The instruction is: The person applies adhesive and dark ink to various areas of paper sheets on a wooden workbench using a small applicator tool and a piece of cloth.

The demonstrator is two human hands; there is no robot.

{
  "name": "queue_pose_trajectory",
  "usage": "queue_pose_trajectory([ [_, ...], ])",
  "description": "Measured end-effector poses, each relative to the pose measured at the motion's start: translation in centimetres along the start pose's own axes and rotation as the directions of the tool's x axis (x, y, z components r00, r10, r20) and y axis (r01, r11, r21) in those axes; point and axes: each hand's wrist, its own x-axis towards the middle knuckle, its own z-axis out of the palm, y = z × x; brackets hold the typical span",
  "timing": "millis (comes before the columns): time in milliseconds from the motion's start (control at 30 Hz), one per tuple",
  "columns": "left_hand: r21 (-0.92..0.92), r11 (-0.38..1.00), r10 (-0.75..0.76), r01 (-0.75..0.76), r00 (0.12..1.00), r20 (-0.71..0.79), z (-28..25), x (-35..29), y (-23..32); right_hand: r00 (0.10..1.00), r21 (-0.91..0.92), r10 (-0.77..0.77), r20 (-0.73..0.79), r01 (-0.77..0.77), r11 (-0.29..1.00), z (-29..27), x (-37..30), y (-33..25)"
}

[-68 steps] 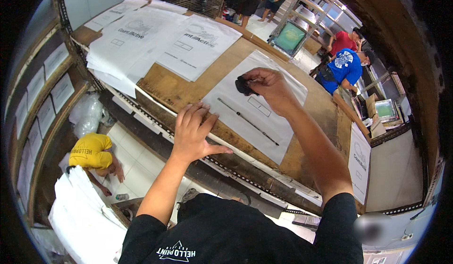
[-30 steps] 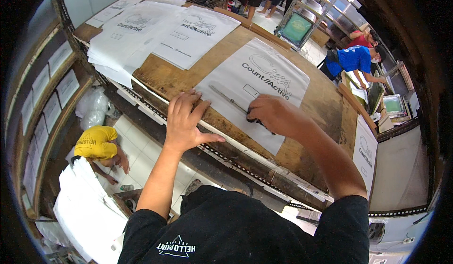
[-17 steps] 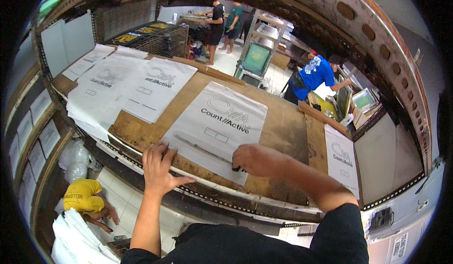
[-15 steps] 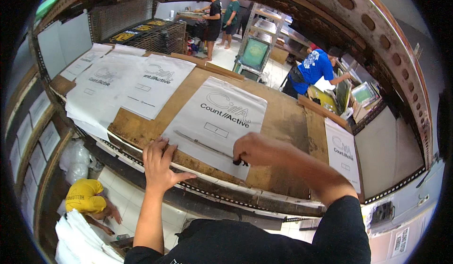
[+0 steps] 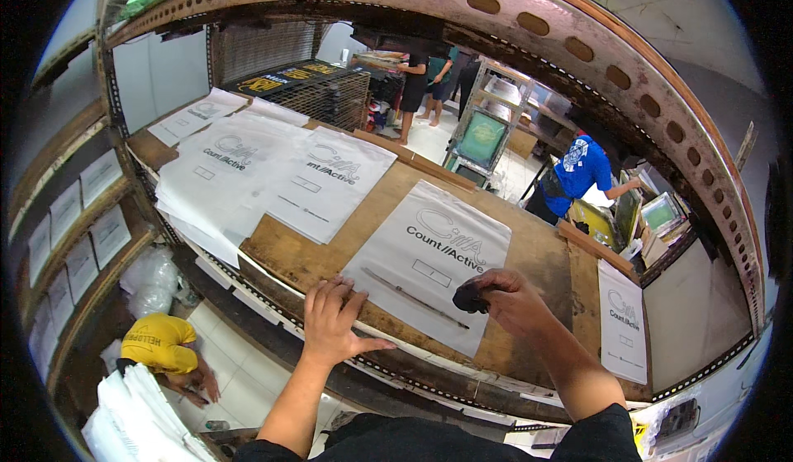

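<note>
A white printed sheet (image 5: 446, 231) with a black line logo and lettering lies on the brown board in front of me. Across its lower part runs a long thin grey-brown mark (image 5: 413, 297); I cannot tell whether it is a strip or a smear. My right hand (image 5: 510, 301) pinches a crumpled black cloth (image 5: 471, 297) over the sheet's right side, near the mark's end. With fingers spread, my left hand (image 5: 334, 321) rests at the sheet's lower left corner and the board's front edge. It holds nothing.
More printed sheets (image 5: 326, 185) overlap on the board's left; another sheet (image 5: 621, 321) lies at its right end. A perforated metal beam (image 5: 483, 2) arches overhead. A person in yellow (image 5: 161, 345) crouches below left. Someone in blue (image 5: 582, 164) works beyond the board, near screen frames (image 5: 481, 137).
My right hand has lifted the black cloth away from the mark's right end. The left hand stays at the sheet's corner. The whole view has shifted, moving the scene rightward and down.
</note>
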Motion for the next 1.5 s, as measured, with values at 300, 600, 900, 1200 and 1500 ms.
queue_pose_trajectory([
  [300,0.004,1.0,0.027,-0.027,1.0,-0.016,0.3,0.1,-0.2,0.998,0.188,-0.013,-0.06,0.025,0.982,0.9,-0.9,0.6],
  [600,0.0,1.0,0.02,-0.02,1.0,0.001,0.0,0.1,-0.1,0.991,0.216,-0.016,-0.136,0.045,0.975,1.2,-1.7,1.2],
  [900,0.005,1.0,0.014,-0.014,1.0,0.021,0.0,0.2,0.1,0.992,0.442,-0.062,-0.106,0.103,0.891,1.0,-2.8,0.5],
  [1200,0.02,1.0,-0.013,0.012,0.999,0.043,-0.3,-0.2,0.2,0.973,0.033,-0.088,-0.215,0.097,0.995,2.3,-1.9,-1.6],
  [1500,0.002,1.0,0.001,-0.001,0.999,0.046,0.1,-0.4,-0.2,0.97,0.189,-0.094,-0.224,0.138,0.972,2.8,-0.2,-1.7],
])
